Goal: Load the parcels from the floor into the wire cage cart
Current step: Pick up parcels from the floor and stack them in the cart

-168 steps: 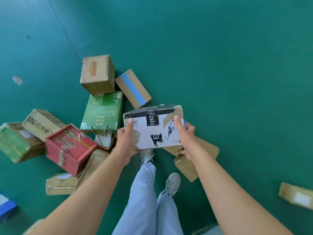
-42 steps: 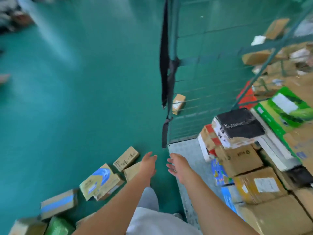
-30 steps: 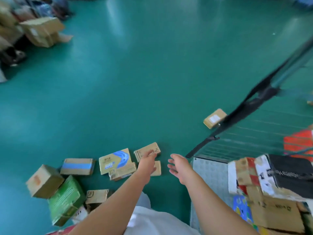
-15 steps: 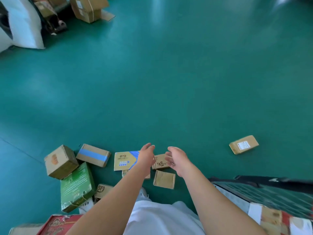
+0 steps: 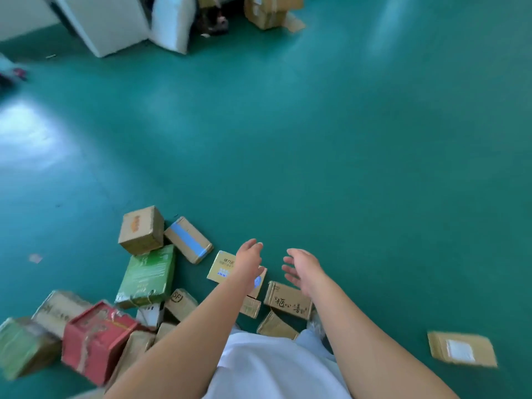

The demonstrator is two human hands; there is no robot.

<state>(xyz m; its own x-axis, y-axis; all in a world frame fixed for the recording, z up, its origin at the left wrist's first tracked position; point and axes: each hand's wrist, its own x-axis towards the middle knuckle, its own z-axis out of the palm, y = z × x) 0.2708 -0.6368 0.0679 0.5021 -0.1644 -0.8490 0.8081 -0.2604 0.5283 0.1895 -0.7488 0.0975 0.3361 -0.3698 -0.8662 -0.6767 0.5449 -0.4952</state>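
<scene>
While we look down over a white shirt [image 5: 273,370], both of our hands reach forward above the green floor [image 5: 345,168] with nothing in them. Our left hand [image 5: 249,259] has its fingers straight and loosely together, and our right hand [image 5: 302,267] is spread, fingers relaxed and apart. The parcels lie scattered on the floor below and to the left of us. A yellow box with a blue patch [image 5: 223,267] sits partly under our left forearm, and a brown box with dark writing [image 5: 288,300] lies just under our right wrist. Further left are a brown box with a blue tape stripe [image 5: 188,240], a plain brown cube [image 5: 141,230] touching it, a green box [image 5: 146,276], and a red box [image 5: 98,338] beside more cardboard ones. One flat brown parcel with a white label [image 5: 462,352] lies well apart at the right. At the far top, blurred white shapes [image 5: 115,21] and other cartons [image 5: 270,10] stand on the floor.
</scene>
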